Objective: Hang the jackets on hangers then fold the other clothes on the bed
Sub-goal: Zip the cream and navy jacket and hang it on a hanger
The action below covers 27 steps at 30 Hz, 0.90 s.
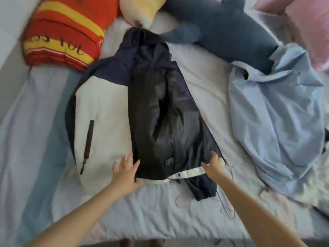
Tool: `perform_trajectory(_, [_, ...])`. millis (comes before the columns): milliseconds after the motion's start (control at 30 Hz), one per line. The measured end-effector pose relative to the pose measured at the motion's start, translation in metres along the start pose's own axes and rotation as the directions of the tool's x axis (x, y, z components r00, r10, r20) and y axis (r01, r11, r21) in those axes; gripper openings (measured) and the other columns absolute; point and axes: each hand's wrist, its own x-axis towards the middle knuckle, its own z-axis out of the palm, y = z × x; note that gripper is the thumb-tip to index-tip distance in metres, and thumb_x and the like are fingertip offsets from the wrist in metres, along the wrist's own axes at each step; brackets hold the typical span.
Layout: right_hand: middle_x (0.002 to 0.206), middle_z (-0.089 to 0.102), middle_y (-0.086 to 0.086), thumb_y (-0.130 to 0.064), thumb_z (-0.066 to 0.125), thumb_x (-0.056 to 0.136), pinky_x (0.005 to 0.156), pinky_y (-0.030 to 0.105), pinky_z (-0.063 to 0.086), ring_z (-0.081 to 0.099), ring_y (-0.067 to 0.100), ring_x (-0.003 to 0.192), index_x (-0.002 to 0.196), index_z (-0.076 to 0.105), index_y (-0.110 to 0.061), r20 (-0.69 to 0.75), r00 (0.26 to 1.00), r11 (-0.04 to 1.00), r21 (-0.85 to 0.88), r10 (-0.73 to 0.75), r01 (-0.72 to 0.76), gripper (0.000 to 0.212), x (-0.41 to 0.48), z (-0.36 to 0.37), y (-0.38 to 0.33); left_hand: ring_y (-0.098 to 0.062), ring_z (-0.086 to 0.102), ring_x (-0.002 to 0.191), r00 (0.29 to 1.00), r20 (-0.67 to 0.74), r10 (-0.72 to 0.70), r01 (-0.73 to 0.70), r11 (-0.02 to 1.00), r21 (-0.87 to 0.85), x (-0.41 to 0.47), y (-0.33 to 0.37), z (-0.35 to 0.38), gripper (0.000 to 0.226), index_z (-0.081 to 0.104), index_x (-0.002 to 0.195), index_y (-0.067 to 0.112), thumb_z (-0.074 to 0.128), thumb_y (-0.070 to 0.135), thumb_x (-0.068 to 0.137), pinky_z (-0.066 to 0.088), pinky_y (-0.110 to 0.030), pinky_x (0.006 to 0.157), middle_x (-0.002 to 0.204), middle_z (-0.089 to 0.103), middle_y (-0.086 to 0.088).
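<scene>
Two bare arms of mine reach over the bed (135, 216). My left hand (124, 171) is spread wide and touches the bottom edge of the jacket (156, 113). My right hand (214, 164) is at the other end of that edge. Its fingers are partly hidden, so I cannot tell if it pinches. A thin wire (225, 207) pokes out from under the jacket. The jacket lies open mid-bed. A light blue cloth (276, 122) is bunched on the right. Far off, blurry and cut off, sit a red and yellow pillow (64, 32) and a dark blue thing (222, 32).
</scene>
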Motion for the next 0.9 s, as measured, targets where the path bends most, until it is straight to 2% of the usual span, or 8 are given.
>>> perform_trajectory(100, [0.098, 0.05, 0.008, -0.012, 0.053, 0.096, 0.075, 0.028, 0.04, 0.052, 0.021, 0.088, 0.104, 0.051, -0.013, 0.09, 0.955, 0.846, 0.445, 0.284, -0.293, 0.008, 0.009, 0.027, 0.049, -0.034, -0.026, 0.141, 0.997, 0.07, 0.018, -0.02, 0.999, 0.039, 0.018, -0.008, 0.06, 0.091, -0.005, 0.151, 0.031, 0.055, 0.052, 0.086, -0.001, -0.058, 0.113, 0.154, -0.03, -0.008])
perform_trajectory(200, [0.108, 0.055, 0.003, -0.022, 0.055, 0.097, 0.088, 0.024, 0.045, 0.055, 0.014, 0.098, 0.12, 0.051, -0.014, 0.226, 0.896, 0.492, 0.771, 0.383, -0.405, 0.025, 0.027, 0.051, 0.083, -0.038, -0.025, 0.14, 0.998, 0.066, 0.002, -0.01, 0.994, 0.112, 0.03, -0.006, 0.102, 0.094, -0.011, 0.149, 0.032, 0.057, 0.044, 0.087, 0.0, -0.06, 0.112, 0.153, -0.031, -0.007])
perform_trajectory(300, [0.115, 0.057, -0.001, -0.027, 0.06, 0.093, 0.108, 0.027, 0.037, 0.052, 0.014, 0.116, 0.127, 0.048, -0.007, 0.274, 0.881, 0.232, 0.896, 0.385, -0.38, 0.042, 0.05, 0.057, 0.093, -0.039, -0.024, 0.14, 0.999, 0.0, -0.038, 0.037, 0.991, 0.127, 0.038, 0.003, 0.123, 0.092, -0.011, 0.149, 0.032, 0.057, 0.042, 0.088, 0.0, -0.061, 0.112, 0.157, -0.023, -0.004])
perform_trajectory(433, [0.125, 0.061, 0.007, -0.034, 0.055, 0.094, 0.108, 0.035, 0.039, 0.056, 0.023, 0.119, 0.133, 0.051, -0.007, 0.325, 0.917, 0.115, 0.927, 0.233, -0.358, 0.047, 0.066, 0.049, 0.071, -0.045, 0.026, 0.133, 0.949, -0.315, 0.013, 0.023, 0.994, 0.109, 0.045, -0.005, 0.126, 0.069, 0.048, 0.137, 0.017, 0.075, 0.015, 0.073, 0.03, -0.068, 0.094, 0.147, 0.04, -0.012])
perform_trajectory(567, [0.116, 0.065, 0.013, -0.021, 0.06, 0.093, 0.095, 0.04, 0.049, 0.063, 0.027, 0.104, 0.124, 0.055, -0.006, 0.326, 0.905, 0.092, 0.928, 0.273, -0.362, 0.035, 0.061, 0.051, 0.052, -0.037, 0.048, 0.103, 0.872, -0.471, 0.134, 0.007, 0.958, 0.286, 0.056, -0.022, 0.123, 0.039, 0.06, 0.112, 0.01, 0.054, 0.0, 0.075, 0.039, -0.051, 0.073, 0.117, 0.059, -0.008])
perform_trajectory(633, [0.117, 0.064, 0.016, -0.012, 0.06, 0.091, 0.098, 0.043, 0.048, 0.062, 0.03, 0.107, 0.124, 0.054, -0.003, 0.283, 0.915, 0.11, 0.939, 0.288, -0.325, 0.036, 0.055, 0.048, 0.048, -0.035, 0.052, 0.089, 0.87, -0.466, 0.163, 0.002, 0.943, 0.333, 0.065, -0.024, 0.115, 0.03, 0.061, 0.1, 0.009, 0.06, -0.003, 0.073, 0.04, -0.045, 0.067, 0.096, 0.061, -0.007])
perform_trajectory(733, [0.102, 0.064, 0.016, -0.004, 0.063, 0.085, 0.083, 0.041, 0.056, 0.066, 0.029, 0.091, 0.115, 0.054, -0.002, 0.118, 0.927, 0.186, 0.963, 0.356, -0.194, 0.031, 0.047, 0.041, 0.053, -0.034, 0.055, 0.069, 0.907, -0.385, 0.172, -0.065, 0.959, 0.275, 0.073, -0.021, 0.096, 0.031, 0.063, 0.076, 0.004, 0.076, -0.01, 0.051, 0.044, -0.036, 0.052, 0.069, 0.059, -0.011])
perform_trajectory(900, [0.091, 0.057, 0.0, -0.006, 0.056, 0.091, 0.068, 0.022, 0.05, 0.057, 0.011, 0.075, 0.106, 0.05, -0.015, -0.128, 0.841, 0.397, 0.911, 0.526, -0.11, 0.019, 0.016, 0.034, 0.069, -0.023, 0.056, 0.102, 0.992, -0.077, 0.098, -0.075, 0.965, 0.252, 0.049, -0.012, 0.066, 0.024, 0.064, 0.101, 0.019, 0.051, 0.016, 0.081, 0.043, -0.028, 0.073, 0.102, 0.06, -0.004])
